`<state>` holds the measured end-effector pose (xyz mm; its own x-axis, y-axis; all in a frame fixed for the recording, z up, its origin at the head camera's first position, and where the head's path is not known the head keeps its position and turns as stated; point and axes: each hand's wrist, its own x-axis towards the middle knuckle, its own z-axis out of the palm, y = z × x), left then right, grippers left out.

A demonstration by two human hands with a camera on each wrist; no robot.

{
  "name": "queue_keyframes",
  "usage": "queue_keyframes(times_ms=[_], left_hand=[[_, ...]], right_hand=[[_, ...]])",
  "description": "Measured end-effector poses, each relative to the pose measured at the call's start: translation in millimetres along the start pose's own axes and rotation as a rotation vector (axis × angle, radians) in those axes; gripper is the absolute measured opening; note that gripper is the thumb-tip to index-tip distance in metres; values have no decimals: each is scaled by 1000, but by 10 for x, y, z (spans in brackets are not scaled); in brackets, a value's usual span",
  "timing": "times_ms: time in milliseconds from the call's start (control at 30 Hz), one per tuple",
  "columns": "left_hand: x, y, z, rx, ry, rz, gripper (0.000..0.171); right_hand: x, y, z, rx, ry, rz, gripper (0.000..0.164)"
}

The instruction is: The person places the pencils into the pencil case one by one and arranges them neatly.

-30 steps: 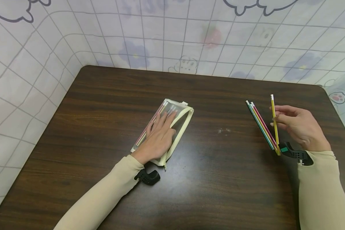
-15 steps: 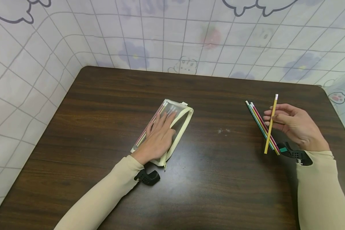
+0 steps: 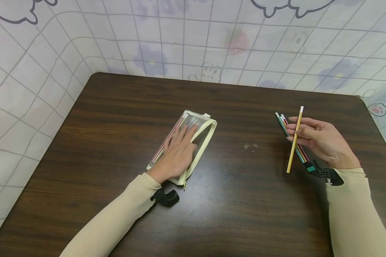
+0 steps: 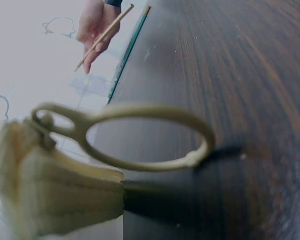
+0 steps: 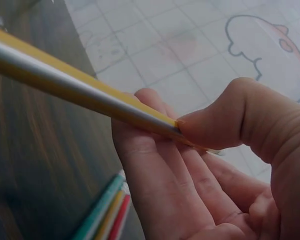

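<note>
My left hand point(image 3: 177, 157) lies with straight fingers on a clear pencil case point(image 3: 197, 157) with a cream zip edge, pressing it to the table. Several pencils show through its clear side. In the left wrist view a blurred cream zip pull point(image 4: 150, 112) fills the foreground. Between thumb and fingers my right hand point(image 3: 325, 139) pinches a yellow pencil point(image 3: 295, 142), raised and slanting, its white end pointing away. Just beneath lie a green pencil point(image 3: 280, 121) and other pencils, one red point(image 5: 120, 217) and one yellow point(image 5: 107, 215), side by side on the table and partly hidden by the hand.
The dark wooden table point(image 3: 238, 200) spreads between the two hands. White grid-patterned sheeting point(image 3: 193, 39) hangs behind and along the left side of the table. Small pale marks point(image 3: 251, 146) dot the surface near the middle.
My right hand has moved left with the yellow pencil, which has swung so its lower end points further left, away from the other pencils. The left hand and pencil case stay put.
</note>
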<state>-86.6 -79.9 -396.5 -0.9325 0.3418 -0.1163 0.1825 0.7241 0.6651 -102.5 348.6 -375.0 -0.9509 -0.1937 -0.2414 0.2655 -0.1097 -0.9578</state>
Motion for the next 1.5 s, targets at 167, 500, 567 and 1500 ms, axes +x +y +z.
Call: queue_keyframes(times_ms=[167, 500, 567, 1500], left_hand=[[-7, -7, -9, 1, -2, -1, 62], [-3, -5, -17, -19, -9, -4, 63], [-4, -6, -18, -17, -9, -3, 63], [-9, 3, -80, -48, -20, -15, 62]], right_hand=[[39, 17, 104, 23, -17, 12, 39], [110, 105, 339, 81, -47, 11, 32], [125, 118, 396, 110, -52, 15, 31], [253, 297, 1238, 166, -44, 90, 37]])
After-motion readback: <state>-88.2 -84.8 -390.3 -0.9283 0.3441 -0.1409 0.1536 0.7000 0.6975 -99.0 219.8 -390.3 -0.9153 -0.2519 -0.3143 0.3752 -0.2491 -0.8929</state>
